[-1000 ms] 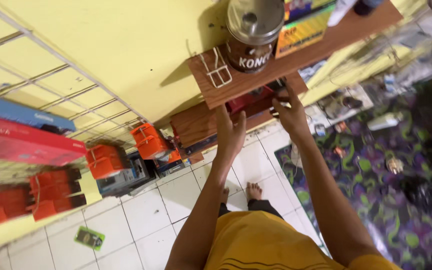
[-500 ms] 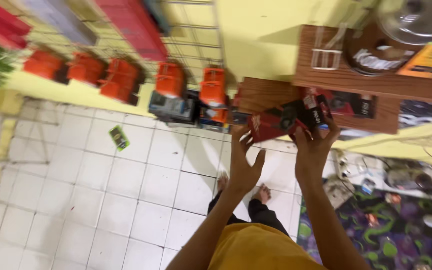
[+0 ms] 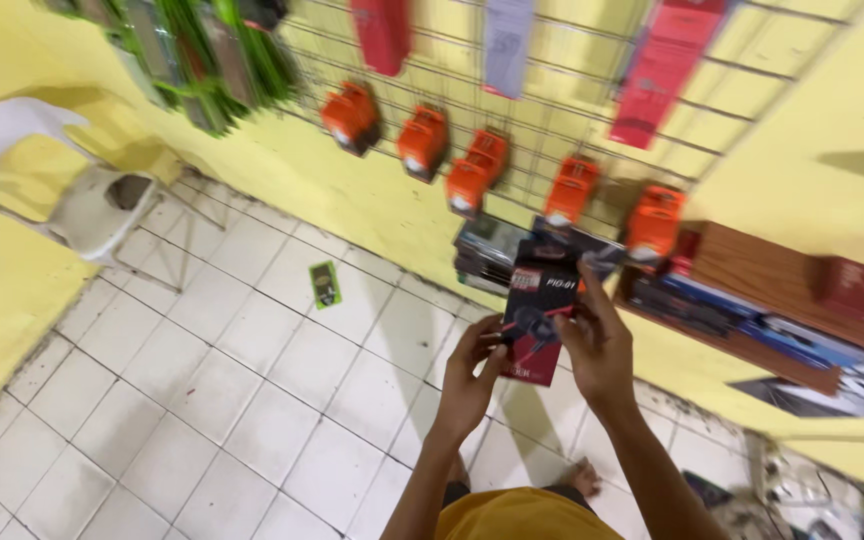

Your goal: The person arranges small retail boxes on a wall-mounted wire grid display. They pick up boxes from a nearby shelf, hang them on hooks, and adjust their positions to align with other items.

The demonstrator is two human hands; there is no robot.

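The dark red-and-black packet (image 3: 540, 315) has come away from the wooden shelf (image 3: 752, 300), where both hands reached a second ago, and is now held up in front of the wire wall grid (image 3: 592, 110), so it is out for handling. The left hand (image 3: 470, 372) and right hand (image 3: 597, 345) have their fingers gripping its edges. It is a flat, upright card pack with a pictured item, just below the orange hanging packs (image 3: 472, 180).

Premises: a small retail shop. A wire display grid (image 3: 572, 110) on the yellow wall carries hanging orange packaged goods (image 3: 424, 142) and red packs (image 3: 664, 75); a wooden shelf (image 3: 752, 290) at right holds boxed stock.
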